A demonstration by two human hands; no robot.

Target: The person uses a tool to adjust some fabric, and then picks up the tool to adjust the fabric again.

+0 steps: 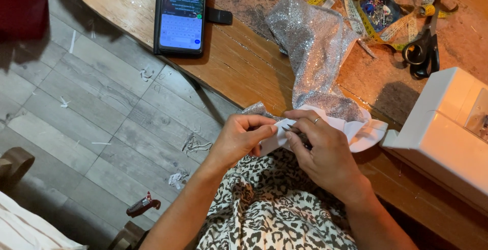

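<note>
A silver glitter fabric with a white lining drapes from the wooden table down to my lap. My left hand pinches the white edge of the fabric near the table's rim. My right hand, wearing a ring, grips the same edge from the other side, with a thin dark pin or needle between the fingertips. Both hands meet above my leopard-print garment.
A phone with a lit screen lies on the table's far left. Yellow measuring tape, a pin dish and black scissors lie at the back right. A white sewing machine stands on the right. Fabric scraps litter the grey plank floor.
</note>
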